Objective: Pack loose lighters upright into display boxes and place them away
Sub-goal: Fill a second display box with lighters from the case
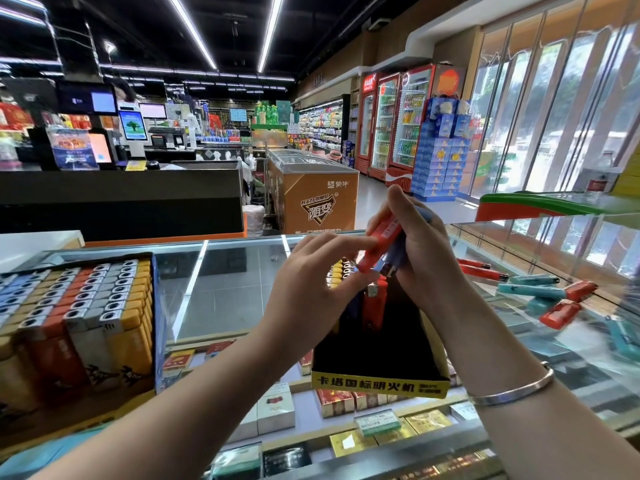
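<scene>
A black display box with a yellow front strip (379, 385) stands on the glass counter, partly filled with upright lighters, one red (374, 306). Above it my right hand (420, 251) grips a small bunch of lighters, a red one (381, 242) and a blue one (398, 261), heads pointing down. The fingers of my left hand (311, 271) pinch the lower end of the red lighter. Loose red and teal lighters (540, 292) lie on the glass to the right. A full display box of upright lighters (76, 306) stands at the left.
The glass counter (225, 289) shows cigarette packs on shelves beneath. A freezer chest (311, 195) and a dark checkout desk (121, 199) stand beyond it. Drink fridges line the far right wall.
</scene>
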Demonstrator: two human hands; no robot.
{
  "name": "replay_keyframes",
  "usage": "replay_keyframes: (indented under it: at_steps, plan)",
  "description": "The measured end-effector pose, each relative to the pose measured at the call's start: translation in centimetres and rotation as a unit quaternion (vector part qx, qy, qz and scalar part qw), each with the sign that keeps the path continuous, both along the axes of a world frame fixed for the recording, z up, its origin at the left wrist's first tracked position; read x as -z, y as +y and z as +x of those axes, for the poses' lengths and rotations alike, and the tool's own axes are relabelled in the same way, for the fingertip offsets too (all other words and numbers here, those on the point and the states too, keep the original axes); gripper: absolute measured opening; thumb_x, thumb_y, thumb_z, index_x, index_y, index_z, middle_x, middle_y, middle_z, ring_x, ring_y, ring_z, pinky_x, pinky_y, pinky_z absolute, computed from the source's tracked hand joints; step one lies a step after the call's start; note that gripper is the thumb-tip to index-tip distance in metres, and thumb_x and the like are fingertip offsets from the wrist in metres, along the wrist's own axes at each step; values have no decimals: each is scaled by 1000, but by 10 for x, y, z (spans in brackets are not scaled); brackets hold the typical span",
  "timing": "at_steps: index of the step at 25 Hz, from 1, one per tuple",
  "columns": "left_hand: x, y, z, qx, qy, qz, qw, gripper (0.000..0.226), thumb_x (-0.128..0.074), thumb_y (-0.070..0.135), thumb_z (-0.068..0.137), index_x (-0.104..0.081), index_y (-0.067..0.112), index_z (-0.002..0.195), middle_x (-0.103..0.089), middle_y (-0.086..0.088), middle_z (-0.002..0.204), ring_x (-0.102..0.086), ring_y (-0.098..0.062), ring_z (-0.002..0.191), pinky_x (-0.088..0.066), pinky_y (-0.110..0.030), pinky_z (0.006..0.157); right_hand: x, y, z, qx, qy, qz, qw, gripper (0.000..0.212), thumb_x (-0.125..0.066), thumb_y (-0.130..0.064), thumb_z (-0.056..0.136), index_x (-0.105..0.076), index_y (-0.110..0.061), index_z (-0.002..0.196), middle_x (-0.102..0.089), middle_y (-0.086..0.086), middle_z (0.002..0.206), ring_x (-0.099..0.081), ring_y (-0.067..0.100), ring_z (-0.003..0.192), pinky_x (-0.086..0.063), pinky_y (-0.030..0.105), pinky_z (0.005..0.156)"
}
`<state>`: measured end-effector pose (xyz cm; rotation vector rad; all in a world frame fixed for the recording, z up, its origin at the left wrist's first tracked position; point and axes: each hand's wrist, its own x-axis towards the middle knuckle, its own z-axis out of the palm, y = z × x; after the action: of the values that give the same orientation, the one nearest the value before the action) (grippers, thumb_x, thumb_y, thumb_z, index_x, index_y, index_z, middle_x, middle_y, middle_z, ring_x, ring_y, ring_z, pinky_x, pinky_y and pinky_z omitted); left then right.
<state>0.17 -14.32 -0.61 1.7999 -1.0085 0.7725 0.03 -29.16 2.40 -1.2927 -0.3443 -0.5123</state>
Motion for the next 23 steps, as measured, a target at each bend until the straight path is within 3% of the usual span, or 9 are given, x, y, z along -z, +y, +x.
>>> replay_keyframes:
  at_steps: [2,7,11,14,17,23]
  plan:
    - [-3,1,-1,-10,-29,-32,999,26,-66,27,81,-65,23,107,-62,8,96,-58,-12,92,-48,-26,78,1,-1,1,-2,5,10,1000,32,-57,-40,79,-57,-10,66,-55,7,60,-51,14,47,-44,22,47]
    - [-6,3,-1,-7,-8,-85,996,17,-53,25,90,-61,12,97,-58,9,93,-56,-2,86,-44,-9,74,2,-7,5,102,15,38,994,40,-45,-32,95,-58,-15,61,-61,1,51,-57,13,47,-46,21,48]
    - [-3,3,-4,-8,-29,-43,999,23,-60,27,85,-61,12,101,-64,9,88,-61,-6,79,-51,-24,69,5,-16,8,202,59,-44,977,39,-41,-32,97,-54,-12,67,-65,2,52,-61,11,51,-48,17,50]
    - [-2,2,-7,-6,-72,-8,997,27,-61,36,80,-59,18,99,-62,13,82,-61,-3,73,-53,-24,62,7,-19,10,186,119,-60,973,39,-41,-32,97,-54,-10,68,-65,3,52,-63,15,53,-52,23,55]
    - [-1,2,-6,-12,-116,50,992,25,-59,38,79,-68,19,93,-70,8,83,-64,-8,74,-56,-31,59,7,-19,10,174,128,-50,975,39,-44,-32,96,-54,-8,67,-63,6,50,-63,17,50,-54,24,51]
    - [3,2,1,-18,-102,118,988,22,-62,38,79,-73,22,90,-69,7,86,-64,-13,80,-55,-36,60,6,-18,9,187,122,-78,972,38,-42,-31,97,-53,-7,69,-62,1,47,-63,13,48,-48,16,45]
